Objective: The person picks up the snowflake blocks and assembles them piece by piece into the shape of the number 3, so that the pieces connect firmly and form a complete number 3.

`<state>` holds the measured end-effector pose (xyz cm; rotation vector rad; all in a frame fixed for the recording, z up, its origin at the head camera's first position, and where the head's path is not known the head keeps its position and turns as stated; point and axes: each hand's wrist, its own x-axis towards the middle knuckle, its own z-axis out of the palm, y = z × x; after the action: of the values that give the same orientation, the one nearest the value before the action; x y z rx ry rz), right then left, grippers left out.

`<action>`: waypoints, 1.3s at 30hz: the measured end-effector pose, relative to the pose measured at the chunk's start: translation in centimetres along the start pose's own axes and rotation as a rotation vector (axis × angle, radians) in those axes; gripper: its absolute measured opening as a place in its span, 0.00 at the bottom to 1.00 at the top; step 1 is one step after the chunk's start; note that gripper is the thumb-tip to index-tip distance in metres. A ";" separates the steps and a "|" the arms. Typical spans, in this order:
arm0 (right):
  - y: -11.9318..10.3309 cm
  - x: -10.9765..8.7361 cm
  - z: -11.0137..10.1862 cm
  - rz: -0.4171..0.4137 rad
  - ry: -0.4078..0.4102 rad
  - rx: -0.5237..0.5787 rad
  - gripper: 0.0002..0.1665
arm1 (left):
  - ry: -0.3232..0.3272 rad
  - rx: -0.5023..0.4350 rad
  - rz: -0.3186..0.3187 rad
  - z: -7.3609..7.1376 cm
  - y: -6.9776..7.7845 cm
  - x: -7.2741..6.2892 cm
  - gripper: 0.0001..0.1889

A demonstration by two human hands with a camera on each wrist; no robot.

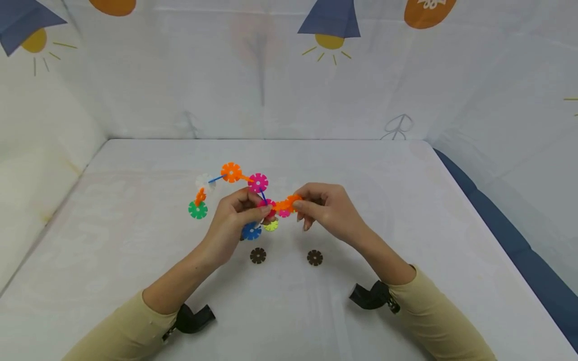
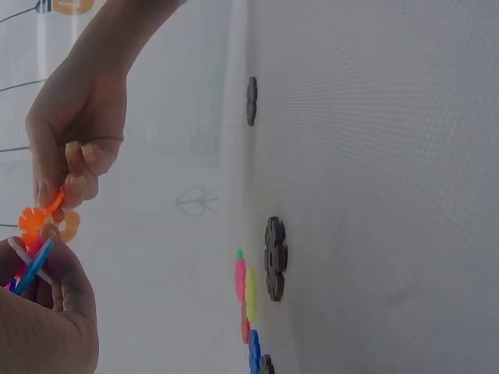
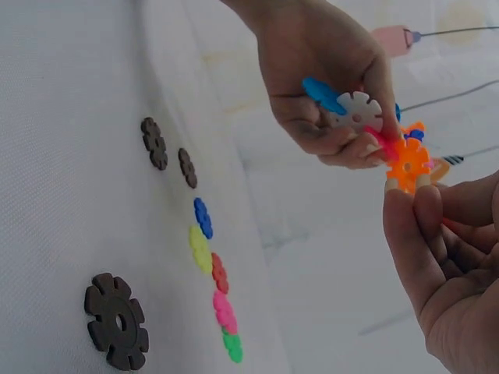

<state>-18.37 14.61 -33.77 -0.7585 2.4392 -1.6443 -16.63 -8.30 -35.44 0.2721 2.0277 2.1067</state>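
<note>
My left hand [image 1: 232, 220] pinches a chain of slotted plastic flower discs at a pink disc [image 1: 266, 206], thumb on top. Beyond that hand the chain curves left through another pink disc [image 1: 258, 182], an orange disc [image 1: 232, 172], a clear white disc [image 1: 205, 183] and a green disc [image 1: 197, 210], with edge-on blue and orange discs between. At the chain's right end, my right hand [image 1: 331, 208] pinches an orange disc [image 1: 295, 199] between thumb and forefinger. In the right wrist view this orange disc [image 3: 408, 165] stands against the pink one, fingertips at its edge.
Loose discs lie on the white table [image 1: 180, 281]: a brown disc [image 1: 258, 255], another brown disc [image 1: 314, 257], a blue disc [image 1: 251, 231] and a yellow disc [image 1: 271, 225]. The right wrist view also shows red [image 3: 220, 273], pink [image 3: 224, 312] and green [image 3: 232, 345] discs there.
</note>
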 end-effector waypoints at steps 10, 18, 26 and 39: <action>1.0 0.6 -0.6 -0.007 -0.024 0.001 0.07 | 0.056 0.002 -0.022 -0.3 0.0 0.1 0.08; 3.0 1.3 -0.6 0.104 -0.040 -0.167 0.07 | 0.097 0.041 -0.012 -0.3 0.3 0.1 0.08; 4.3 2.1 0.1 0.177 -0.118 -0.312 0.05 | 0.084 0.024 -0.022 -0.3 0.3 0.2 0.08; 5.7 3.9 1.8 0.284 -0.245 -0.490 0.08 | 0.064 0.030 -0.022 -0.2 -0.1 0.2 0.08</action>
<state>-23.08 12.99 -38.83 -0.5797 2.6344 -0.8117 -16.92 -8.45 -35.52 0.1881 2.0892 2.1000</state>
